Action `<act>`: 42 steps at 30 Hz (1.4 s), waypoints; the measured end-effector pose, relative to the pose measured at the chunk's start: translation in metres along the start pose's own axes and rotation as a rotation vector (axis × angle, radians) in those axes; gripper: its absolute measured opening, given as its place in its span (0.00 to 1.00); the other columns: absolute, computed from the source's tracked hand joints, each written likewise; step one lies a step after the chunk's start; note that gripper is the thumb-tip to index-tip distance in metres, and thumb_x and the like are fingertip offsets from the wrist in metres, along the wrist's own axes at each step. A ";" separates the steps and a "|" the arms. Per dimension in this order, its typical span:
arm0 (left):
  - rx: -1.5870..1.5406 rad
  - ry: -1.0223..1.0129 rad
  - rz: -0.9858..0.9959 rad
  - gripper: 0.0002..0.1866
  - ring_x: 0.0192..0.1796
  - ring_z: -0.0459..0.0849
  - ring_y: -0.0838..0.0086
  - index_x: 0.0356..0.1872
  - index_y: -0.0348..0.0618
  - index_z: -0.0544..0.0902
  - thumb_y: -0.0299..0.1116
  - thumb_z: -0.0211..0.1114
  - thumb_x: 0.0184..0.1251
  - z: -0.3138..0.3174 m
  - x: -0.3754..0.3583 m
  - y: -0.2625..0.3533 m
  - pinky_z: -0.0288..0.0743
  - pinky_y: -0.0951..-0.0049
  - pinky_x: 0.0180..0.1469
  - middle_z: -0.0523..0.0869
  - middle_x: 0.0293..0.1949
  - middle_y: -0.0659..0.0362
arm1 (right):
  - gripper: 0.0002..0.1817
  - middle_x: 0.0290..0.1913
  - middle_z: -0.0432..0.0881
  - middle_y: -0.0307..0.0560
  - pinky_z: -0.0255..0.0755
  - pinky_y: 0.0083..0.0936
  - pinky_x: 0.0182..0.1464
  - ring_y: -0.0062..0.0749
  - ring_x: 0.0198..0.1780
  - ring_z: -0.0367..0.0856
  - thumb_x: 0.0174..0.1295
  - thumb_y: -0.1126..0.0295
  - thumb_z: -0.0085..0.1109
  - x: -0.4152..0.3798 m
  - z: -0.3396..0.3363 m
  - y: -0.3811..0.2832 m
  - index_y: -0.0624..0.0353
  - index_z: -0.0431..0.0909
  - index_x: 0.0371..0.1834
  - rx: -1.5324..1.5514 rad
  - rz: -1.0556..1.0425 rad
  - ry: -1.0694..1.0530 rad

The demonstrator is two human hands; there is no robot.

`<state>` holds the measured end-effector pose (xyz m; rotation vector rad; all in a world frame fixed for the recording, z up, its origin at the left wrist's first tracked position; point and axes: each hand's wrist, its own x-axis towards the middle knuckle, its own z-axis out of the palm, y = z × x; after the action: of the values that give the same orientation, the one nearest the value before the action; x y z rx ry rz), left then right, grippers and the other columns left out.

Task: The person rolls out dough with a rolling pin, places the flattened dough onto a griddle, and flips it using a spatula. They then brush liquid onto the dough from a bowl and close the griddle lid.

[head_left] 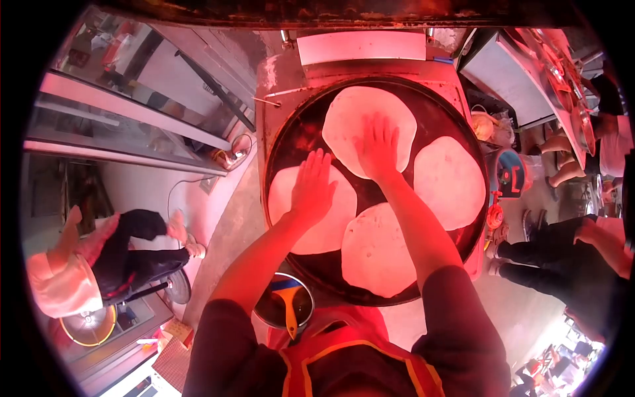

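Several round, flat dough pieces lie in a wide, dark round pan (291, 142). My left hand (313, 188) rests flat on the left flatbread (291, 235), fingers stretched out and pointing away from me. On the far flatbread (360, 109) my right hand (378, 147) lies with its fingers spread. Neither hand grips anything. The right flatbread (450, 185) sits beside my right forearm, untouched by the hands. Nearest my body is another flatbread (377, 255), its right edge partly covered by my right forearm.
A pot (311, 304) holding a brush with an orange handle (290, 314) stands at the pan's near left. A blue gas cylinder (509, 173) is at the right. One person (66, 284) sits at the left; another person (562, 258) stands at the right. Glass panels (132, 126) are at the left.
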<state>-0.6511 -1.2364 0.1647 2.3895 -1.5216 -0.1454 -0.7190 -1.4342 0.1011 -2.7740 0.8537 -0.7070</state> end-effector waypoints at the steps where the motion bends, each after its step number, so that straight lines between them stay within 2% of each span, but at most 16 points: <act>1: -0.016 0.009 -0.003 0.35 0.77 0.51 0.50 0.71 0.31 0.58 0.39 0.59 0.68 0.007 0.015 0.004 0.47 0.53 0.76 0.55 0.74 0.41 | 0.36 0.75 0.54 0.60 0.40 0.58 0.74 0.57 0.76 0.49 0.68 0.50 0.48 -0.001 -0.001 0.005 0.58 0.54 0.75 0.042 0.016 0.023; 3: -0.001 0.083 0.039 0.37 0.77 0.50 0.51 0.71 0.30 0.58 0.41 0.58 0.68 0.031 0.046 0.010 0.45 0.53 0.77 0.55 0.74 0.41 | 0.36 0.75 0.55 0.62 0.41 0.54 0.75 0.56 0.76 0.50 0.69 0.51 0.47 -0.005 -0.006 0.016 0.61 0.54 0.74 0.047 0.022 0.014; 6: 0.195 0.043 0.044 0.39 0.78 0.47 0.52 0.72 0.31 0.56 0.47 0.56 0.68 0.062 0.083 0.015 0.40 0.53 0.77 0.53 0.75 0.43 | 0.37 0.74 0.55 0.63 0.41 0.49 0.77 0.56 0.76 0.51 0.69 0.51 0.46 -0.011 -0.015 0.035 0.64 0.54 0.74 -0.049 0.014 -0.046; 7: 0.176 0.051 -0.011 0.41 0.79 0.44 0.53 0.74 0.31 0.53 0.53 0.51 0.70 0.071 0.089 0.011 0.37 0.53 0.78 0.51 0.76 0.44 | 0.37 0.74 0.55 0.64 0.41 0.48 0.77 0.56 0.76 0.51 0.69 0.51 0.46 -0.006 -0.015 0.042 0.64 0.54 0.74 -0.076 0.006 -0.048; 11: 0.255 -0.042 -0.058 0.42 0.79 0.42 0.54 0.75 0.35 0.50 0.57 0.48 0.71 0.050 0.086 0.000 0.36 0.54 0.78 0.50 0.76 0.46 | 0.37 0.74 0.55 0.64 0.41 0.48 0.77 0.56 0.76 0.51 0.68 0.51 0.47 0.002 -0.014 0.059 0.65 0.54 0.74 -0.123 -0.030 0.010; 15: 0.184 0.117 0.006 0.40 0.78 0.46 0.51 0.74 0.35 0.55 0.53 0.51 0.70 0.059 0.087 -0.007 0.42 0.51 0.77 0.52 0.75 0.42 | 0.36 0.74 0.56 0.63 0.44 0.48 0.76 0.55 0.75 0.53 0.68 0.52 0.48 0.000 -0.012 0.056 0.65 0.57 0.73 -0.130 0.021 0.004; 18: 0.160 0.120 0.025 0.39 0.78 0.48 0.50 0.73 0.34 0.55 0.53 0.50 0.71 0.055 0.082 -0.009 0.43 0.51 0.76 0.54 0.75 0.42 | 0.36 0.74 0.57 0.62 0.46 0.49 0.75 0.55 0.75 0.55 0.68 0.53 0.49 -0.002 -0.008 0.060 0.65 0.56 0.73 -0.159 -0.075 0.126; 20: 0.109 0.103 -0.002 0.38 0.77 0.50 0.50 0.73 0.34 0.55 0.53 0.49 0.72 0.037 0.076 -0.015 0.44 0.51 0.76 0.56 0.74 0.43 | 0.37 0.74 0.58 0.61 0.49 0.50 0.74 0.55 0.74 0.56 0.66 0.56 0.52 -0.006 -0.025 0.049 0.66 0.54 0.73 -0.115 -0.103 0.020; 22: -0.058 0.160 -0.010 0.36 0.76 0.52 0.47 0.72 0.31 0.56 0.43 0.55 0.70 -0.001 0.038 -0.015 0.48 0.50 0.75 0.57 0.72 0.39 | 0.38 0.74 0.58 0.61 0.50 0.50 0.74 0.55 0.74 0.56 0.66 0.57 0.53 -0.017 -0.053 0.014 0.67 0.53 0.74 0.053 -0.156 -0.092; 23: -0.125 0.158 -0.014 0.37 0.76 0.52 0.46 0.72 0.30 0.55 0.41 0.57 0.68 -0.010 0.008 -0.017 0.49 0.50 0.74 0.56 0.72 0.37 | 0.38 0.74 0.57 0.59 0.49 0.49 0.74 0.53 0.76 0.54 0.64 0.61 0.55 -0.038 -0.050 -0.002 0.66 0.53 0.74 0.205 -0.308 -0.078; 24: -0.107 0.073 -0.043 0.40 0.76 0.52 0.43 0.72 0.27 0.54 0.39 0.60 0.65 -0.008 -0.028 -0.019 0.50 0.48 0.74 0.54 0.73 0.34 | 0.36 0.75 0.56 0.56 0.49 0.47 0.75 0.50 0.76 0.53 0.65 0.62 0.55 -0.057 -0.044 -0.022 0.63 0.55 0.74 0.258 -0.374 -0.219; 25: -0.006 -0.010 -0.047 0.43 0.76 0.50 0.41 0.72 0.26 0.52 0.40 0.61 0.63 0.007 -0.067 -0.025 0.48 0.46 0.74 0.51 0.73 0.34 | 0.35 0.76 0.55 0.53 0.49 0.44 0.75 0.47 0.77 0.53 0.64 0.61 0.56 -0.077 -0.034 -0.037 0.59 0.58 0.74 0.521 -0.405 -0.269; 28: -0.004 -0.170 -0.148 0.43 0.77 0.47 0.43 0.72 0.27 0.52 0.44 0.60 0.64 -0.003 -0.110 0.000 0.43 0.46 0.75 0.51 0.74 0.37 | 0.36 0.74 0.59 0.52 0.48 0.42 0.76 0.46 0.76 0.55 0.61 0.60 0.60 -0.094 -0.038 -0.080 0.59 0.61 0.72 0.457 -0.571 -0.448; 35: 0.095 -0.072 0.032 0.41 0.77 0.47 0.46 0.72 0.30 0.56 0.51 0.54 0.68 0.015 -0.077 -0.015 0.40 0.51 0.77 0.55 0.74 0.39 | 0.34 0.71 0.63 0.56 0.50 0.46 0.74 0.49 0.74 0.57 0.62 0.58 0.57 -0.065 -0.048 -0.066 0.63 0.63 0.69 0.300 -0.483 -0.315; 40: 0.175 -0.134 -0.007 0.40 0.77 0.48 0.47 0.73 0.33 0.55 0.51 0.53 0.69 0.009 -0.090 -0.017 0.40 0.52 0.77 0.54 0.74 0.39 | 0.34 0.73 0.60 0.53 0.47 0.47 0.75 0.47 0.75 0.55 0.64 0.58 0.55 -0.077 -0.071 -0.049 0.59 0.61 0.71 0.448 -0.451 -0.367; 42: 0.127 -0.130 -0.016 0.41 0.77 0.48 0.47 0.74 0.34 0.54 0.51 0.54 0.69 0.008 -0.092 -0.015 0.40 0.52 0.77 0.53 0.74 0.39 | 0.35 0.75 0.58 0.52 0.44 0.47 0.76 0.47 0.76 0.53 0.65 0.61 0.55 -0.088 -0.107 -0.029 0.58 0.56 0.74 0.358 -0.357 -0.460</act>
<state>-0.6795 -1.1498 0.1450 2.5364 -1.6137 -0.2178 -0.8201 -1.3617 0.1678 -2.6081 0.1295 -0.2080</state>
